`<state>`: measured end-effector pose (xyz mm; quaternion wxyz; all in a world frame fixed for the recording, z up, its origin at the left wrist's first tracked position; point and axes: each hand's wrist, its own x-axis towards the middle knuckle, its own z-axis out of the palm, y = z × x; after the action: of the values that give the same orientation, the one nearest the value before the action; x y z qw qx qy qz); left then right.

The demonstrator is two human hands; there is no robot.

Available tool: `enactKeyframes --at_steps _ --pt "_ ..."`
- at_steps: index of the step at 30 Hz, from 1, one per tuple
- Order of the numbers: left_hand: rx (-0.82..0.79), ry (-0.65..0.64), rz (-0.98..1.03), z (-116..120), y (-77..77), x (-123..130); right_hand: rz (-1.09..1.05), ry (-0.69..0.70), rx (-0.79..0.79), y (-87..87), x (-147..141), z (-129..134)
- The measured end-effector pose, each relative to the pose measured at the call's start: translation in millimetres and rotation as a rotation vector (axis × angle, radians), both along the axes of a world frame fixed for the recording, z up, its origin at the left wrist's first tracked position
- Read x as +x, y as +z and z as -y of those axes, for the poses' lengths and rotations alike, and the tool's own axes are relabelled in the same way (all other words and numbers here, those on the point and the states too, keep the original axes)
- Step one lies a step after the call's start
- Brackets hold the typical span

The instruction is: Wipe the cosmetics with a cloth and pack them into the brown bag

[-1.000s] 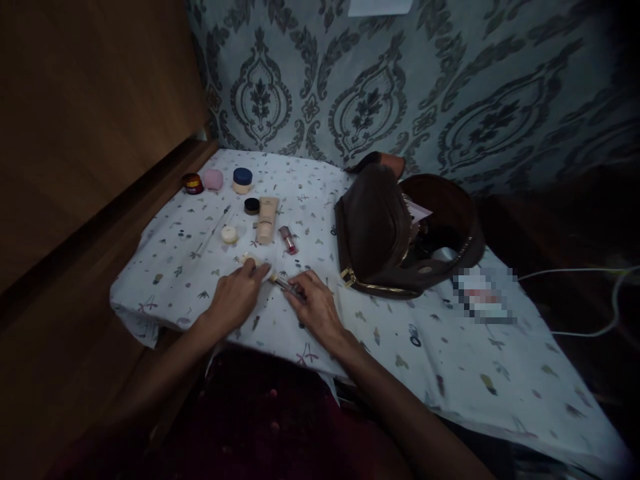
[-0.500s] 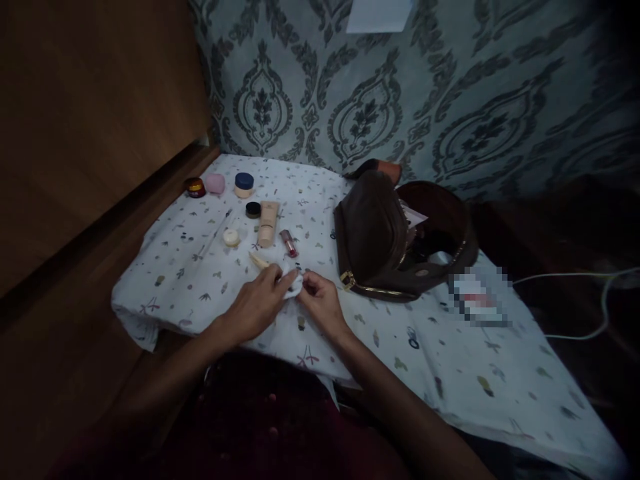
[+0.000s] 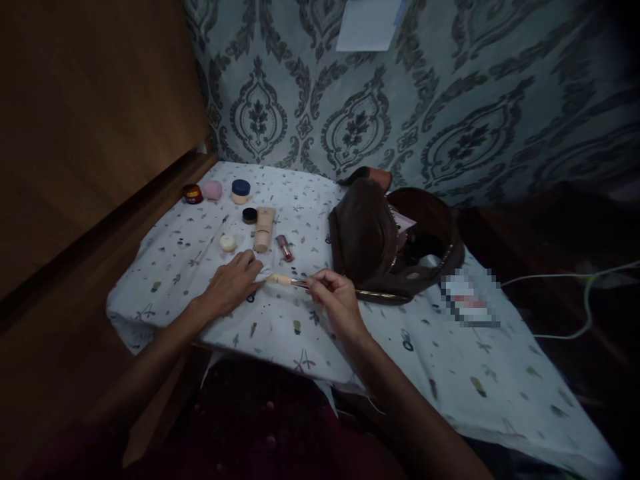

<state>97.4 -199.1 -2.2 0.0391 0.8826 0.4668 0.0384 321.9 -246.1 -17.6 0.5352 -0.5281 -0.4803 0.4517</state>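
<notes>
My right hand [image 3: 336,297] pinches the dark handle end of a slim brush [image 3: 283,280] with a pale section, held level above the cloth. Close to the brush's pale end is my left hand [image 3: 234,281], its fingers bent around a bit of white material [image 3: 265,271] that is partly hidden. Beyond the hands lie a beige tube [image 3: 264,230], a small lip product [image 3: 285,247], a cream-coloured jar [image 3: 227,243] and a black-lidded jar [image 3: 249,215].
An open brown bag [image 3: 363,233] stands right of the hands. A blue-lidded jar [image 3: 241,191], a pink jar [image 3: 213,190] and a dark red jar [image 3: 193,194] sit at the back left. A patterned wall [image 3: 300,100] rises behind the cloth-covered table [image 3: 280,333].
My hands, earlier together around the white material, have moved apart, left hand leftward and right hand rightward. The brush now shows stretched between them, held by my right hand.
</notes>
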Motion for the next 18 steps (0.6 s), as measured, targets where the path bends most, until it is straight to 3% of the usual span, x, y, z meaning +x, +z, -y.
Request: enactKeyframes --at_steps 6,11,18 --pt "-0.289 -0.14 0.426 1 -6.7 1 -0.18 0.044 0.014 1.5 -9 -1" --pt "-0.544 -0.198 0.716 9 -8.2 11 -0.106 0.183 0.02 -5.9 -23 1" --pt "-0.347 -0.006 0.857 12 -3.5 15 0.074 0.222 0.133 -6.0 -23 6"
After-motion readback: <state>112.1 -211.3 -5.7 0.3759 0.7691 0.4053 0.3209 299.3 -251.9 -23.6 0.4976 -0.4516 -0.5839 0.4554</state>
